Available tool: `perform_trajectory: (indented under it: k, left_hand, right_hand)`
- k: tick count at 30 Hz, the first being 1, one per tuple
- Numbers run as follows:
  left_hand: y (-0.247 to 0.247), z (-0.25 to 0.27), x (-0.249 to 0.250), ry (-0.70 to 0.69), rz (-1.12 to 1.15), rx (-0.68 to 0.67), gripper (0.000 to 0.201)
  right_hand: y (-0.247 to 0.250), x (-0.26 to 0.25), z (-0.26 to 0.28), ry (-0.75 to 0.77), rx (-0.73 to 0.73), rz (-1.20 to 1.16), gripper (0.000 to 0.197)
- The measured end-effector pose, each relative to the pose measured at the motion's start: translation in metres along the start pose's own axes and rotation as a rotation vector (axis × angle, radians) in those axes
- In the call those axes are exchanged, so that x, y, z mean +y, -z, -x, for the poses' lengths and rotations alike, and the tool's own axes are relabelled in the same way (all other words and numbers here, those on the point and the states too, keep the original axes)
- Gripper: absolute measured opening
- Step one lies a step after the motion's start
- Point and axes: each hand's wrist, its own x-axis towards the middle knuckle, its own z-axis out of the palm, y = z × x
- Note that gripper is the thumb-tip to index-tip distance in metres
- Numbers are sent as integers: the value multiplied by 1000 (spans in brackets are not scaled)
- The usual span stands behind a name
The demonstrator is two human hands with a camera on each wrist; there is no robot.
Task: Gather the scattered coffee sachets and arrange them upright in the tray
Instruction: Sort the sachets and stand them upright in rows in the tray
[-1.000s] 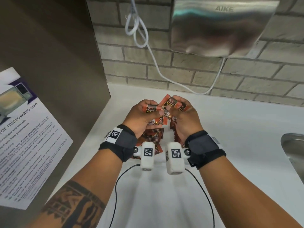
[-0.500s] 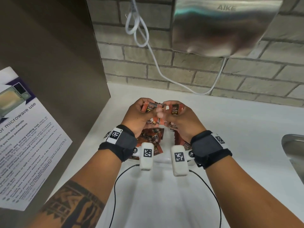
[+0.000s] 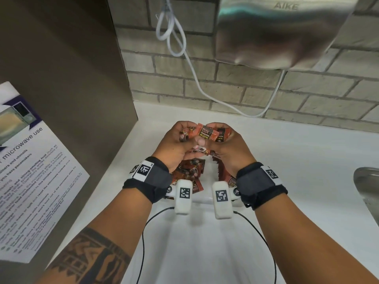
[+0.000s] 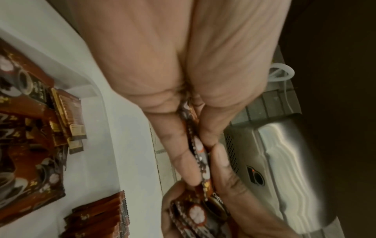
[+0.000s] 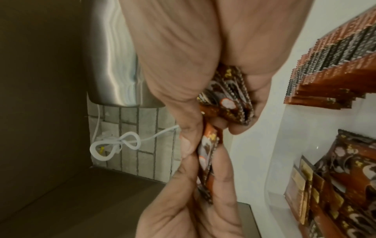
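Both hands are raised together over the white tray. My left hand pinches one coffee sachet edge-on between thumb and fingers. My right hand grips a small bundle of orange-brown sachets, and its thumb touches the sachet that the left hand holds. Printed "D2X Black" faces show between the hands. In the tray, a row of sachets stands upright on the right side. Other sachets lie flat in a loose heap on the left side. My wrists hide much of the tray.
A steel hand dryer hangs on the brick wall, with a looped white cable beside it. A brown panel carrying a microwave notice closes off the left. A sink edge shows at the right of the white counter.
The hands have stayed above the tray while shuffling the sachets between them. A sachet with its printed face up now lies across the gap between the hands.
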Motion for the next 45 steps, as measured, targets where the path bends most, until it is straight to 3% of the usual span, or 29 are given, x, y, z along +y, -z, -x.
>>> perform_trajectory:
  k: [3, 7, 12, 17, 19, 26, 31, 35, 37, 40, 42, 45]
  left_hand:
    - [2, 0, 3, 39, 104, 0, 19]
    - [6, -2, 2, 4, 36, 36, 27]
    - [13, -1, 5, -39, -16, 103, 31]
    - [10, 4, 9, -32, -140, -6, 36]
    - [6, 5, 10, -28, -131, -5, 38]
    - [14, 6, 6, 6, 31, -15, 50]
    - [21, -1, 9, -66, -17, 132, 44]
    - [16, 0, 15, -139, -227, 40, 46]
    - [9, 2, 19, -154, -268, -12, 47]
    - [3, 4, 20, -179, -289, -83, 45]
    - [3, 3, 20, -183, -313, -73, 32]
    - [10, -1, 18, -156, -230, -49, 33]
  right_hand:
    - [1, -1, 0, -8, -5, -47, 39]
    - [5, 1, -2, -49, -40, -138, 40]
    - [10, -9, 0, -75, 58, -226, 40]
    - [3, -18, 1, 32, 19, 85, 35]
    - [3, -20, 0, 34, 12, 102, 34]
    - [4, -15, -2, -35, 69, -123, 36]
    - [2, -13, 5, -200, -97, -58, 52]
    - [1, -12, 10, -330, -387, 161, 48]
    - [-1, -14, 12, -390, -474, 157, 44]
    - [-4, -17, 15, -465, -511, 114, 39]
    - [-3, -16, 17, -509, -515, 47, 35]
    - [2, -14, 15, -485, -392, -35, 32]
